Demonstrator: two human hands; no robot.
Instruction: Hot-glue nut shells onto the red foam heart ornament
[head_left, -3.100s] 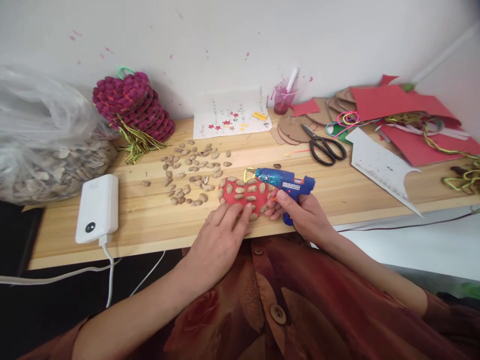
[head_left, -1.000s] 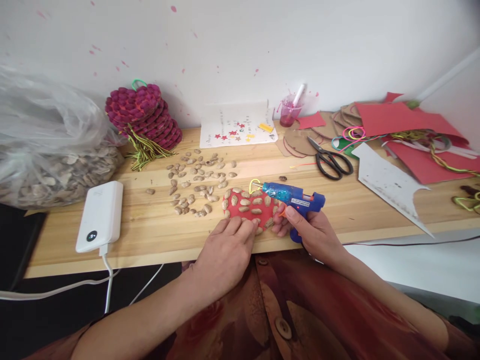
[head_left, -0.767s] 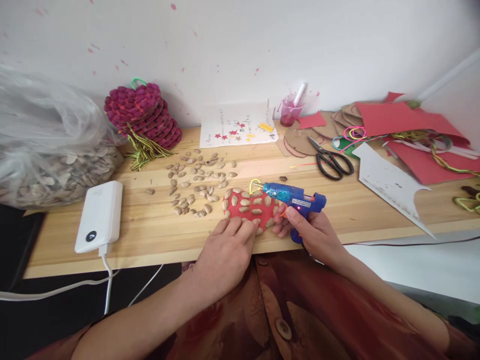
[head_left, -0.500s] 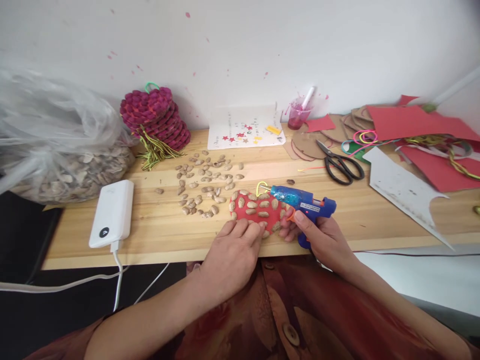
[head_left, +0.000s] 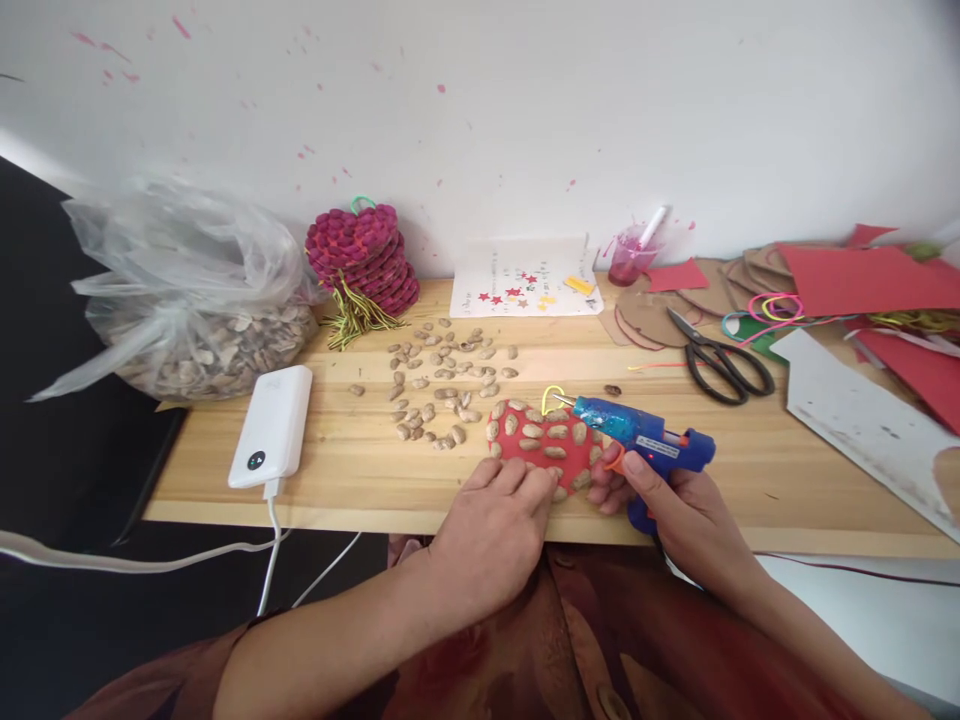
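Observation:
My right hand (head_left: 679,500) is wrapped round a blue hot glue gun (head_left: 622,425), a finger at its orange trigger; its metal nozzle points left. Under the nozzle, a round red card (head_left: 517,447) with a yellow cord loop (head_left: 552,398) on its far edge lies on the wooden table, rows of peanuts covering it. My left hand (head_left: 495,520) rests on the card's near edge, fingers bent and pressed together, the tips at a peanut (head_left: 559,493); the fingertips are partly hidden. Left of the card, loose peanuts (head_left: 446,375) are spread over the wood.
A white power bank (head_left: 271,425) with a cable and a plastic bag of peanuts (head_left: 217,340) stand left. Behind are a purple tasselled craft (head_left: 360,255), a decorated paper (head_left: 517,295) and a cup (head_left: 630,258). Black scissors (head_left: 724,365) and red card scraps (head_left: 862,280) lie right.
The whole view has shifted, so things appear further right and slightly lower. Both hands keep the same hold, and the glue gun stays over the red card.

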